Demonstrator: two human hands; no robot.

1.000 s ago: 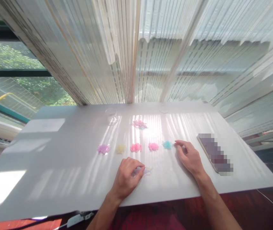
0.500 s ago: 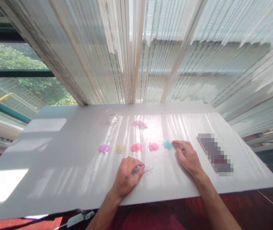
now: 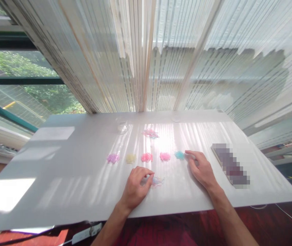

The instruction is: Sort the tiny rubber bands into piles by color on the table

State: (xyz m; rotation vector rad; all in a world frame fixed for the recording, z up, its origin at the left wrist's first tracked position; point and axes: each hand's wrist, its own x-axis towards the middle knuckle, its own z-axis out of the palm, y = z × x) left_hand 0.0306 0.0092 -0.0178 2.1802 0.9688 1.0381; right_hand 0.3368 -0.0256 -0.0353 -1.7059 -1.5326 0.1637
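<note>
My left hand (image 3: 138,184) rests low on the table, its thumb and index finger pinched together beside a loose pile of mixed pale loops (image 3: 158,181) that look like small rubber bands. Whatever lies in that pinch is too small to make out. My right hand (image 3: 200,167) lies with fingers apart, index fingertip at the edge of a teal pile (image 3: 179,155). Leftward from it run a light pink pile (image 3: 165,156), a coral pink pile (image 3: 147,157), a yellow pile (image 3: 130,158) and a purple pile (image 3: 113,158).
Farther back lies a mixed pink and teal pile (image 3: 151,133). A clear container (image 3: 122,127) stands left of it, and a clear round lid (image 3: 176,118) lies near the back edge. A pixelated phone-like slab (image 3: 230,164) is at the right of the white table (image 3: 79,171).
The view has shifted slightly. My left hand's pinch has lifted a little away from the mixed pile's near side; my right hand stays beside the teal pile.
</note>
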